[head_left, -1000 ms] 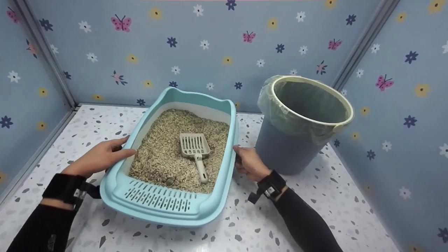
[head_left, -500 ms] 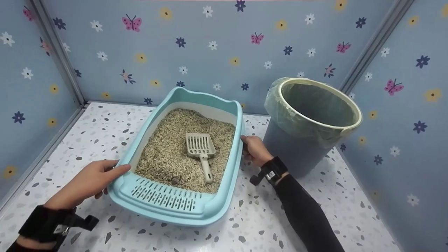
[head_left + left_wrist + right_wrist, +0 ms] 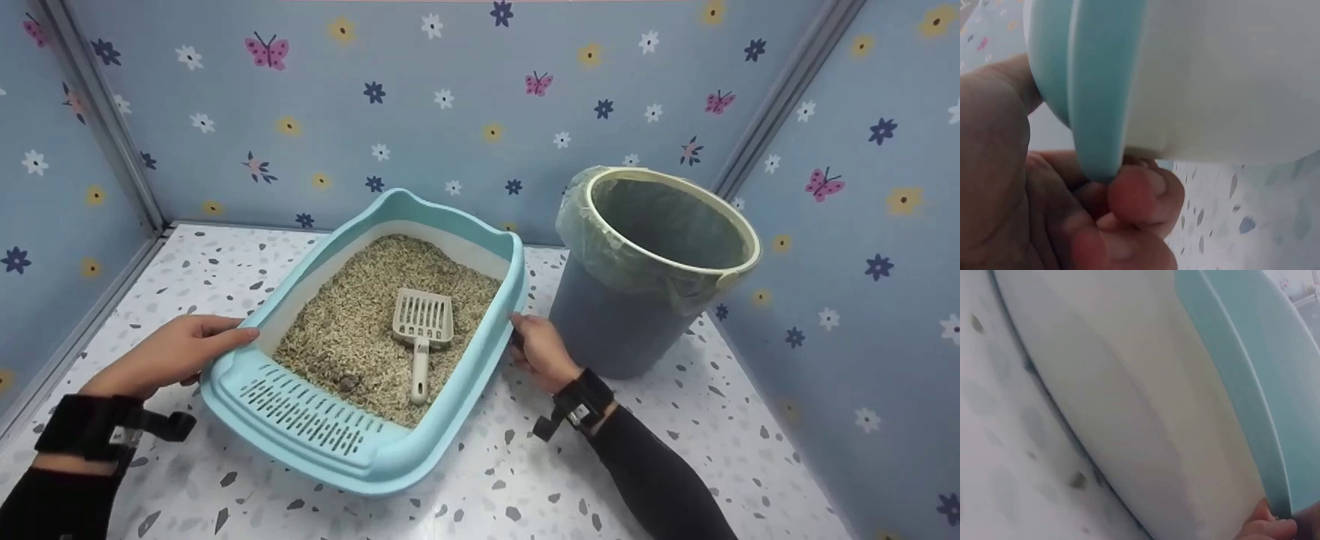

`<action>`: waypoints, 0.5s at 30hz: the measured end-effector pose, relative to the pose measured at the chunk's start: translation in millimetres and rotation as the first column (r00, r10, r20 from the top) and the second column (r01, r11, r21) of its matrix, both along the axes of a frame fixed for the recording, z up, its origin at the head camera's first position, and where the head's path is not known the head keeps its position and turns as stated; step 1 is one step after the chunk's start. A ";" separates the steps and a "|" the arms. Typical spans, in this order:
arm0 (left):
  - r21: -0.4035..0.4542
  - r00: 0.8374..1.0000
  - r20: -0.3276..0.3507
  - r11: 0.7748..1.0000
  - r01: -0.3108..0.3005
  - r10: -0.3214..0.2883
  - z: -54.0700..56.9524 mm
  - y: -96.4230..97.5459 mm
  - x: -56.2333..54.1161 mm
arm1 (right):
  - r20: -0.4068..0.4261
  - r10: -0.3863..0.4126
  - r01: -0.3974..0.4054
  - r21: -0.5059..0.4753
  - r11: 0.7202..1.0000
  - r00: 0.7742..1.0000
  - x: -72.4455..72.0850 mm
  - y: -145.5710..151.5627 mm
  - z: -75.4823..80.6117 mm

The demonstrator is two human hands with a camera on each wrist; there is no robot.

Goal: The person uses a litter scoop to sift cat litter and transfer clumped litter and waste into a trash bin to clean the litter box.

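A litter box with a light blue rim (image 3: 469, 367) and white base (image 3: 1112, 394) stands at an angle, its slotted step nearest me. Sandy litter (image 3: 345, 322) fills it, with dark clumps (image 3: 349, 384) near the step. On the litter lies a beige slotted scoop (image 3: 422, 322), handle toward me. My left hand (image 3: 169, 352) grips the rim at the left front, thumb on top; the left wrist view shows fingertips (image 3: 1143, 194) curled beneath its edge. At the right side, my right hand (image 3: 544, 352) holds the rim, with fingertips (image 3: 1269, 529) under the edge in the right wrist view.
A grey-blue bin (image 3: 622, 322) with a pale ring and a translucent liner (image 3: 600, 232) stands close behind my right hand. Flower-patterned panels (image 3: 450, 120) enclose the speckled white surface (image 3: 510, 480) at the back and both sides.
The litter box has turned clockwise: its front swung left and its back right. The scoop turned with it. My left hand shifted along the rim toward the front corner; both hands keep hold.
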State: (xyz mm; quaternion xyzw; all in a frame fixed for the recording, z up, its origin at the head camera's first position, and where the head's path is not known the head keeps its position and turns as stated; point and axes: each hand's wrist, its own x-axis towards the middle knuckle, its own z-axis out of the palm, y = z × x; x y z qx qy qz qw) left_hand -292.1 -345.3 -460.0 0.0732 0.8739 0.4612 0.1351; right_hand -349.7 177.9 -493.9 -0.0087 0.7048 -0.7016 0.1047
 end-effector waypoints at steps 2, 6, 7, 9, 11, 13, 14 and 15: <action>-0.002 1.000 0.017 1.000 -0.009 0.009 -0.4 -2.7 -2.1 | -0.002 0.033 -0.033 -0.015 0.999 0.999 3.4 1.0 -1.5; -0.034 0.999 0.030 0.998 -0.045 0.046 0.5 1.7 3.9 | 0.024 0.064 -0.064 -0.002 0.998 0.998 -3.1 9.4 2.2; -0.046 0.998 0.025 0.997 -0.055 0.057 0.3 3.3 8.3 | 0.028 0.055 -0.055 0.018 0.998 0.998 -8.3 11.7 3.7; -0.060 0.996 0.022 0.994 -0.087 0.088 0.3 7.6 21.4 | 0.028 0.032 -0.034 0.087 0.996 0.999 -21.7 15.9 6.9; -0.062 0.990 0.032 0.989 -0.134 0.136 -2.0 11.0 37.8 | 0.022 0.008 -0.011 0.142 0.990 1.000 -36.3 18.1 8.5; -0.059 0.984 0.045 0.983 -0.172 0.175 -4.2 14.3 51.0 | 0.008 -0.026 0.024 0.181 0.983 1.000 -48.0 18.6 8.8; -0.055 0.980 0.052 0.980 -0.189 0.192 -4.4 16.3 55.8 | 0.005 -0.037 0.036 0.182 0.983 0.999 -51.9 18.7 8.9; -0.053 0.977 0.055 0.977 -0.205 0.208 -4.5 18.4 59.4 | 0.009 -0.046 0.044 0.159 0.986 0.999 -54.5 18.8 9.1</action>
